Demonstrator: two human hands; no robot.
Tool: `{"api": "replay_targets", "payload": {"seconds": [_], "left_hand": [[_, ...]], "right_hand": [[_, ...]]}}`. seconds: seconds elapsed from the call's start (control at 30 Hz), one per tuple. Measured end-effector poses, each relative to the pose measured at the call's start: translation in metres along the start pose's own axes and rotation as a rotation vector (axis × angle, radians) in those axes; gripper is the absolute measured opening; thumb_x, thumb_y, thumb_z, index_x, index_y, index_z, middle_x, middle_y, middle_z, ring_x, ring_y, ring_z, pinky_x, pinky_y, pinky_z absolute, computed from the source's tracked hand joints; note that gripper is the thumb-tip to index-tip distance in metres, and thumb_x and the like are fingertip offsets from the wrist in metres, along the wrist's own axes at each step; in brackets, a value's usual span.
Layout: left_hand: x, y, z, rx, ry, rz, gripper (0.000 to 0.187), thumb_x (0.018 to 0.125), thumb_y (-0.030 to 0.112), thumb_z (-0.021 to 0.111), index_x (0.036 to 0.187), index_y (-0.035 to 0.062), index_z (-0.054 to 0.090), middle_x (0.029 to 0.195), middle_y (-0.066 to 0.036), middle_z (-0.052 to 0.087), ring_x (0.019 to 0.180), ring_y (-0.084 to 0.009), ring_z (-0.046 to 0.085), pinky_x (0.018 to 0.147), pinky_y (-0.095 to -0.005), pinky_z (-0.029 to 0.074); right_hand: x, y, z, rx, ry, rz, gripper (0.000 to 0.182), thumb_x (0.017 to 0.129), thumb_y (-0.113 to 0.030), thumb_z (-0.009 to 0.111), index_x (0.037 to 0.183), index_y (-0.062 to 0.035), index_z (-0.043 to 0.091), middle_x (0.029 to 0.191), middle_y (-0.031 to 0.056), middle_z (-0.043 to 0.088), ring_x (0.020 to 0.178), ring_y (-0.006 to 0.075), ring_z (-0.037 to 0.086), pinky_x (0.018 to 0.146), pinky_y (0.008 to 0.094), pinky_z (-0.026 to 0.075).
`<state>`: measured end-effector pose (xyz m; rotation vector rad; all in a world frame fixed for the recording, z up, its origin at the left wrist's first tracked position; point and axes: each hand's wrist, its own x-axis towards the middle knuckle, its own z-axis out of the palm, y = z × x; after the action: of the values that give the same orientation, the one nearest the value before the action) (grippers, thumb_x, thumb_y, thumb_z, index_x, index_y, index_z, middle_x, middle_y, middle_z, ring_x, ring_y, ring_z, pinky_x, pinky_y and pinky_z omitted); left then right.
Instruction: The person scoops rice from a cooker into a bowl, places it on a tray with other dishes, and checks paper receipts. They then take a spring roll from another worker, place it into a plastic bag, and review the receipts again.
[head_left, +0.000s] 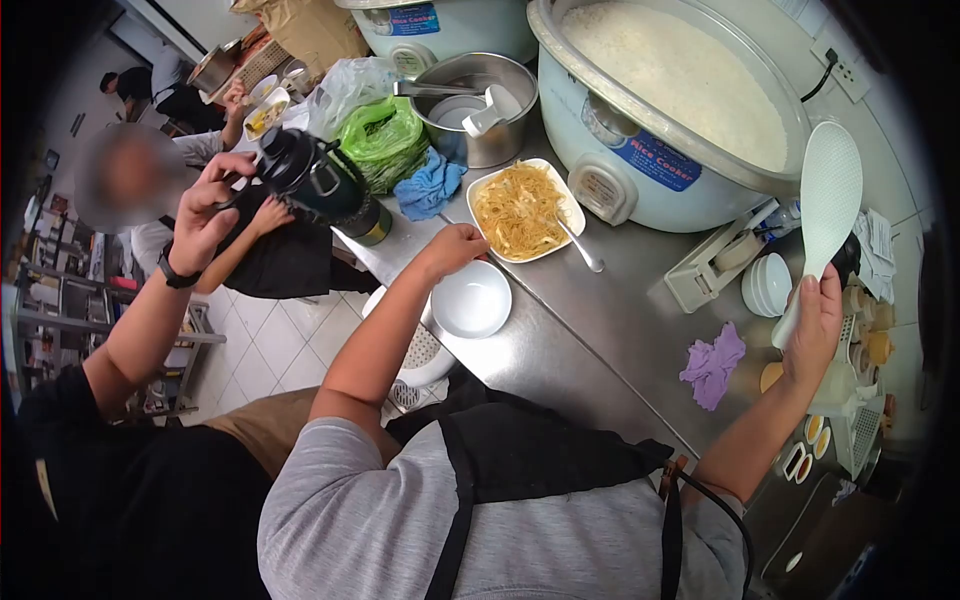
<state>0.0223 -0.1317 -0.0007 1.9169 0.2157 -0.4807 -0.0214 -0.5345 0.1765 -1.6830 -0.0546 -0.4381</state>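
Observation:
My right hand (815, 318) is raised on the right side, wrapped around the handle of a white rice paddle (832, 180), its broad blade upward. My left hand (455, 250) reaches over the steel counter, its fingers closed at the left rim of a white squarish plate (510, 257). On that plate lie cooked noodles (520, 205), and a spoon (582, 244) rests over its lower right edge. Just below my left hand stands a white bowl (471, 300) with nothing in it. Beyond the plate, a large rice cooker (640, 150) stands uncovered, full of white rice (670, 75).
At left, another person's hand (205, 215) holds a dark flask (318, 180) near the counter. A steel pot (480, 145), green plastic bag (385, 140) and blue cloth (430, 185) stand behind. Stacked bowls (768, 285) and a purple cloth (713, 365) are at right.

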Motion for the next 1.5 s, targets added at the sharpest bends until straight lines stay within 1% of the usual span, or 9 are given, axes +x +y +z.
{"api": "replay_targets", "payload": {"seconds": [0.23, 0.3, 0.43, 0.63, 0.7, 0.97, 1.23, 1.33, 1.5], "left_hand": [[-0.067, -0.012, -0.014, 0.081, 0.007, -0.149, 0.044, 0.075, 0.033, 0.057, 0.103, -0.0002, 0.052, 0.084, -0.007, 0.057, 0.071, -0.0124, 0.054, 0.055, -0.0236, 0.044], [-0.083, -0.015, -0.009, -0.003, -0.004, -0.178, 0.04, 0.072, 0.024, 0.058, 0.104, 0.0011, 0.051, 0.078, -0.006, 0.058, 0.061, -0.0126, 0.054, 0.046, -0.0216, 0.042], [-0.084, -0.024, -0.002, 0.019, 0.061, -0.134, 0.037, 0.067, 0.006, 0.049, 0.103, -0.0006, 0.05, 0.085, -0.011, 0.057, 0.077, -0.0165, 0.054, 0.067, -0.0277, 0.044], [-0.076, -0.003, -0.013, -0.904, -0.163, -0.086, 0.058, 0.058, 0.004, 0.047, 0.116, -0.0002, 0.037, 0.098, -0.014, 0.052, 0.085, -0.022, 0.054, 0.07, -0.0317, 0.046], [-0.072, 0.015, -0.02, -1.09, -0.252, -0.041, 0.062, 0.057, 0.006, 0.049, 0.117, -0.0005, 0.035, 0.103, -0.015, 0.051, 0.091, -0.026, 0.053, 0.077, -0.0358, 0.045], [-0.038, 0.059, -0.036, -1.504, -0.513, 0.273, 0.064, 0.059, 0.019, 0.052, 0.118, 0.0018, 0.033, 0.113, -0.02, 0.043, 0.1, -0.0382, 0.046, 0.079, -0.054, 0.041], [-0.028, 0.092, -0.029, -1.617, -0.777, 0.321, 0.068, 0.071, 0.036, 0.051, 0.128, 0.0119, 0.023, 0.128, -0.017, 0.027, 0.114, -0.0426, 0.029, 0.08, -0.0648, 0.031], [-0.025, 0.104, -0.022, -1.868, -0.59, 0.235, 0.07, 0.073, 0.044, 0.05, 0.129, 0.0125, 0.021, 0.13, -0.017, 0.024, 0.115, -0.0403, 0.028, 0.082, -0.0626, 0.031], [-0.012, 0.116, -0.024, -1.469, -0.647, 0.49, 0.079, 0.07, 0.052, 0.054, 0.129, 0.0141, 0.019, 0.13, -0.015, 0.023, 0.117, -0.0368, 0.027, 0.083, -0.0591, 0.034]], "right_hand": [[0.014, 0.009, -0.019, 0.049, 0.032, 0.005, 0.024, 0.084, -0.014, 0.044, 0.105, -0.002, 0.044, 0.068, -0.0029, 0.044, 0.056, 0.0019, 0.037, 0.05, 0.0151, 0.029], [0.022, 0.005, -0.013, 0.092, 0.064, 0.024, 0.025, 0.084, -0.015, 0.044, 0.105, -0.0015, 0.044, 0.067, -0.0025, 0.044, 0.056, 0.0026, 0.037, 0.051, 0.0154, 0.029], [0.047, -0.002, 0.01, 0.029, -0.01, -0.079, 0.019, 0.085, -0.016, 0.043, 0.098, -0.0024, 0.045, 0.066, -0.001, 0.044, 0.056, 0.0041, 0.039, 0.05, 0.0172, 0.032], [0.123, -0.028, 0.043, -0.546, -0.075, -0.127, 0.025, 0.082, -0.016, 0.044, 0.103, -0.0028, 0.046, 0.075, 0.006, 0.054, 0.062, 0.0124, 0.051, 0.057, 0.0236, 0.04], [0.166, 0.0, 0.036, -1.215, -0.013, -0.667, 0.028, 0.079, -0.013, 0.044, 0.106, -0.0057, 0.046, 0.078, 0.0129, 0.056, 0.069, 0.0224, 0.056, 0.065, 0.0287, 0.044], [0.185, -0.021, 0.106, -1.824, -0.449, -0.463, 0.037, 0.075, -0.011, 0.041, 0.111, -0.0179, 0.048, 0.084, 0.0127, 0.059, 0.075, 0.0258, 0.057, 0.064, 0.0374, 0.044], [0.181, -0.014, 0.114, -1.616, -0.612, -0.37, 0.034, 0.071, -0.018, 0.045, 0.104, -0.0141, 0.053, 0.075, 0.0139, 0.059, 0.072, 0.029, 0.057, 0.064, 0.0398, 0.044], [0.17, -0.016, 0.113, -1.506, -0.654, -0.323, 0.034, 0.069, -0.02, 0.045, 0.102, -0.0125, 0.054, 0.076, 0.0154, 0.059, 0.072, 0.0307, 0.056, 0.066, 0.0404, 0.044], [0.164, -0.012, 0.111, -1.334, -0.706, -0.313, 0.036, 0.067, -0.022, 0.051, 0.1, -0.008, 0.054, 0.072, 0.0177, 0.057, 0.066, 0.0299, 0.056, 0.062, 0.0369, 0.044]]}}
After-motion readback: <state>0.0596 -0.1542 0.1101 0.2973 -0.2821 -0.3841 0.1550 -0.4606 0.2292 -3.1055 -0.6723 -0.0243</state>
